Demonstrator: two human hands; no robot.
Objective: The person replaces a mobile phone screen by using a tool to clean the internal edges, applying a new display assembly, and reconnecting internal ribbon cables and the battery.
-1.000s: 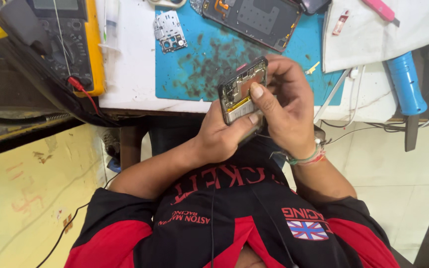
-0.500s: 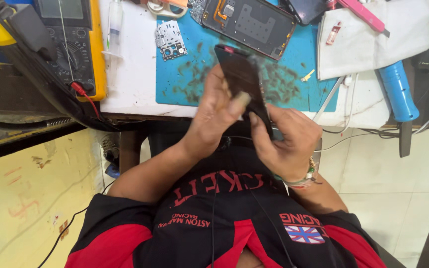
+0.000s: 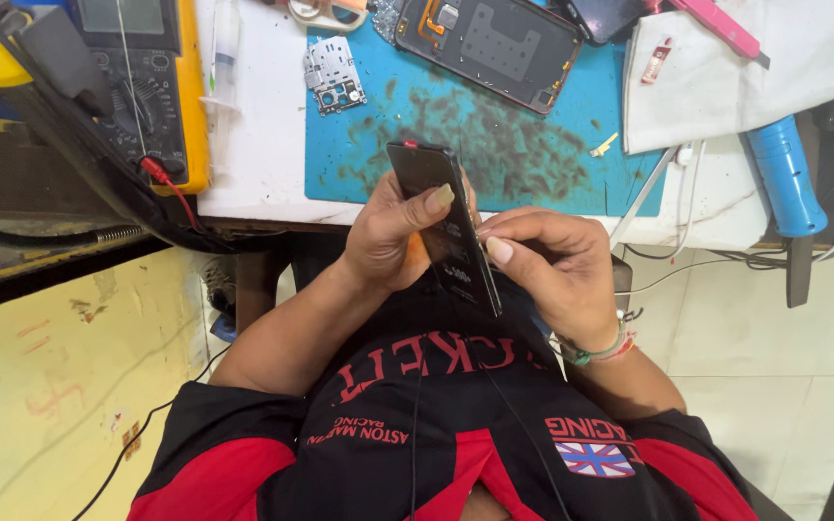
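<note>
Currently, item one: dark phone (image 3: 444, 224), held in both your hands above your lap, just off the bench edge. Its long axis runs from the upper left, far end over the blue mat (image 3: 533, 164), down to the lower right toward your chest; the dark flat face is turned edge-on, tilted toward your right hand.

Item two: your left hand (image 3: 393, 236) is closed around the phone's upper half, thumb laid across the face.

Item three: your right hand (image 3: 557, 270) is closed on the lower edge, thumb tip pressed to the side of the phone; a beaded band sits on that wrist.

Bench stock, beyond the phone: opened phone shell (image 3: 489, 43) on the mat's far side; small metal shield plate (image 3: 333, 74) at the mat's left corner; yellow multimeter (image 3: 147, 87) with a red lead, far left; white cloth (image 3: 736, 77) and blue-handled tool (image 3: 782, 178), right. Cables hang off the bench's right edge near your right wrist.
</note>
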